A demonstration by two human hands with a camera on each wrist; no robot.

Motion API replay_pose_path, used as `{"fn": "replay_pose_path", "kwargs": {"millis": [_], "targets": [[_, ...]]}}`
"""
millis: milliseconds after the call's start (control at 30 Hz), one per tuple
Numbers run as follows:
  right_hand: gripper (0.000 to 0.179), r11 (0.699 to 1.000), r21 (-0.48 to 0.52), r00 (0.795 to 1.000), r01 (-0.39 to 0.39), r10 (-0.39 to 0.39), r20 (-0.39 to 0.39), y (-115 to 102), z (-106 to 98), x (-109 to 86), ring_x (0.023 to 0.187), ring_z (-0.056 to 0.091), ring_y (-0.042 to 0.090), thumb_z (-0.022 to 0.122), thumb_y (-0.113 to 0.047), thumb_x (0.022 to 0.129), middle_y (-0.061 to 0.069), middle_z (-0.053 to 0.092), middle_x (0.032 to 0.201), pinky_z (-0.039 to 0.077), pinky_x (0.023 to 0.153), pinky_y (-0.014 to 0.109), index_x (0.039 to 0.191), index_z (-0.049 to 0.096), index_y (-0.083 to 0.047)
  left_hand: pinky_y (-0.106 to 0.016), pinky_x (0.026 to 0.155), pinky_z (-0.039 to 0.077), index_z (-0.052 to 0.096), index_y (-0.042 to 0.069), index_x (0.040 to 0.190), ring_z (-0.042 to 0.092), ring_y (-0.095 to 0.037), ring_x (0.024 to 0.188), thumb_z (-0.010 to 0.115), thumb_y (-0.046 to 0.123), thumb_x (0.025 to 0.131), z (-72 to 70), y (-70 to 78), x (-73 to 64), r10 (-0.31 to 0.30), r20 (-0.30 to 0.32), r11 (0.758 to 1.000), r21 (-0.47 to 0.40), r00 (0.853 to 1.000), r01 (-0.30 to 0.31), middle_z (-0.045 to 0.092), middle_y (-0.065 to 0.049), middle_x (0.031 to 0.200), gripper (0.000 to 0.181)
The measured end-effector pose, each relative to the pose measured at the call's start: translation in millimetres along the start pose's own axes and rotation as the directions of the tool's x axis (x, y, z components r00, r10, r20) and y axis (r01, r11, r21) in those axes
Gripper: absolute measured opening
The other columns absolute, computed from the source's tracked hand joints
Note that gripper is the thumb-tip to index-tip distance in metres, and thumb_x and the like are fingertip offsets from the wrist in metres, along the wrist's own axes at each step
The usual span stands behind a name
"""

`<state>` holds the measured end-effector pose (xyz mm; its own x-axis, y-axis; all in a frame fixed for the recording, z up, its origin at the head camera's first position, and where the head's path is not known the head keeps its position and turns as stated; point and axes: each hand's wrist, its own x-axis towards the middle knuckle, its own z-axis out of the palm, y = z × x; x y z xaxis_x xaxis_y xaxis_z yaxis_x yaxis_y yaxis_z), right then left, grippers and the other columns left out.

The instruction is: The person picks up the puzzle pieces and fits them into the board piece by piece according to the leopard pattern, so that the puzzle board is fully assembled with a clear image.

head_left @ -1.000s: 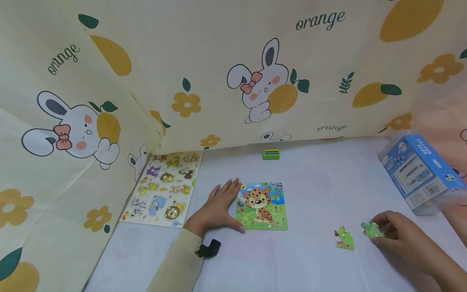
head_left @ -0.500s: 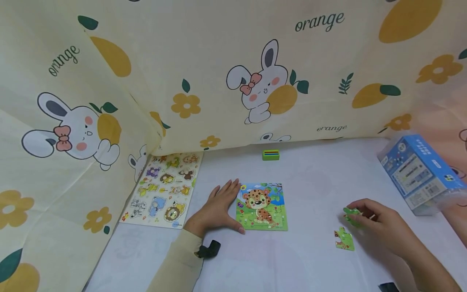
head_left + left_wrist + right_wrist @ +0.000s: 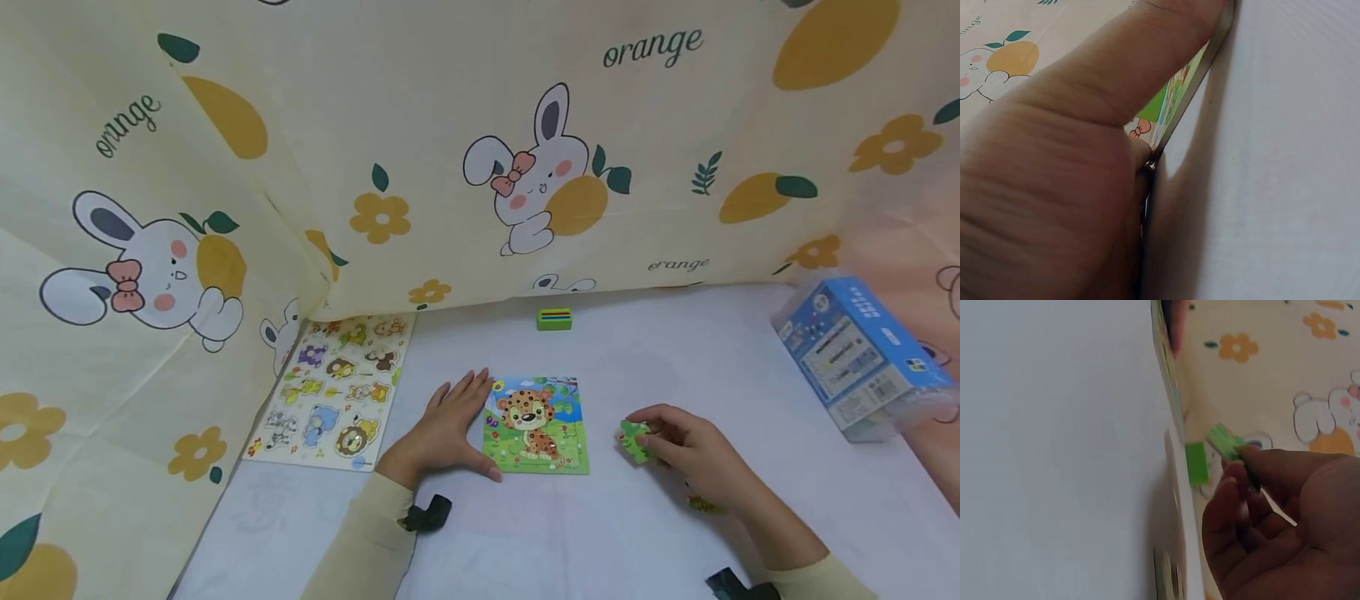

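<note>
A square leopard jigsaw puzzle (image 3: pixel 542 427) lies flat in the middle of the table in the head view. My left hand (image 3: pixel 444 435) rests at its left side, fingers spread, with the thumb at the lower left corner. To the right of the puzzle, my right hand (image 3: pixel 693 450) pinches a green puzzle piece (image 3: pixel 634 442) between thumb and fingers, apart from the puzzle. The right wrist view shows this piece (image 3: pixel 1224 441) held above the table. A second puzzle piece (image 3: pixel 703 503) lies on the table, mostly hidden beneath the right hand and wrist.
An animal picture board (image 3: pixel 330 396) lies at the left. A small green block with coloured stripes (image 3: pixel 554 319) stands at the back. At the right is a blue box in clear plastic (image 3: pixel 862 354). A printed cloth (image 3: pixel 420 125) hangs behind and to the left.
My right hand has carried the green puzzle piece leftward, from beyond the second piece to near the leopard puzzle. The left hand stays in place.
</note>
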<state>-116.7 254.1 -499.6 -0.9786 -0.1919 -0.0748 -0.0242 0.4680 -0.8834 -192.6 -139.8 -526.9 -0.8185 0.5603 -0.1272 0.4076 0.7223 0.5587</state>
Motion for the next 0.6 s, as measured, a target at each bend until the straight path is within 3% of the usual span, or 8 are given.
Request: {"fn": "replay_pose_path", "kwargs": {"millis": [167, 400, 600], "targets": [[0.019, 0.999, 0.031, 0.999, 0.035, -0.036, 0.018, -7.1, 19.0, 8.2, 0.078, 0.058, 0.020, 0.079, -0.009, 0.101, 0.006, 0.066, 0.092, 0.052, 0.063, 0.026, 0.118, 0.071, -0.006, -0.048, 0.131, -0.006, 0.017, 0.011, 0.176, -0.004, -0.019, 0.165, 0.100, 0.069, 0.061, -0.4, -0.1, -0.8, -0.010, 0.006, 1.000, 0.000, 1.000, 0.010, 0.004, 0.002, 0.181, 0.152], [0.032, 0.989, 0.038, 0.989, 0.141, -0.143, 0.044, -14.6, 46.0, 24.5, 0.079, 0.056, 0.017, 0.079, -0.004, 0.099, 0.002, 0.063, 0.094, 0.049, 0.063, 0.026, 0.130, 0.072, -0.003, -0.048, 0.130, -0.007, 0.016, 0.012, 0.176, -0.004, -0.018, 0.165, 0.100, 0.069, 0.062, 0.2, -0.7, -0.8, -0.006, 0.006, 1.000, -0.001, 1.000, 0.006, 0.004, 0.003, 0.181, 0.152], [0.021, 0.982, 0.057, 0.980, 0.179, -0.183, 0.079, -23.7, 71.0, 34.6, 0.083, 0.062, 0.018, 0.077, -0.006, 0.102, -0.001, 0.069, 0.094, 0.054, 0.070, 0.027, 0.123, 0.077, -0.009, -0.045, 0.130, -0.008, 0.015, 0.013, 0.176, -0.005, -0.017, 0.165, 0.099, 0.071, 0.061, 0.8, -1.2, -0.5, -0.007, 0.005, 1.000, 0.006, 1.000, 0.007, 0.003, 0.004, 0.181, 0.153]]}}
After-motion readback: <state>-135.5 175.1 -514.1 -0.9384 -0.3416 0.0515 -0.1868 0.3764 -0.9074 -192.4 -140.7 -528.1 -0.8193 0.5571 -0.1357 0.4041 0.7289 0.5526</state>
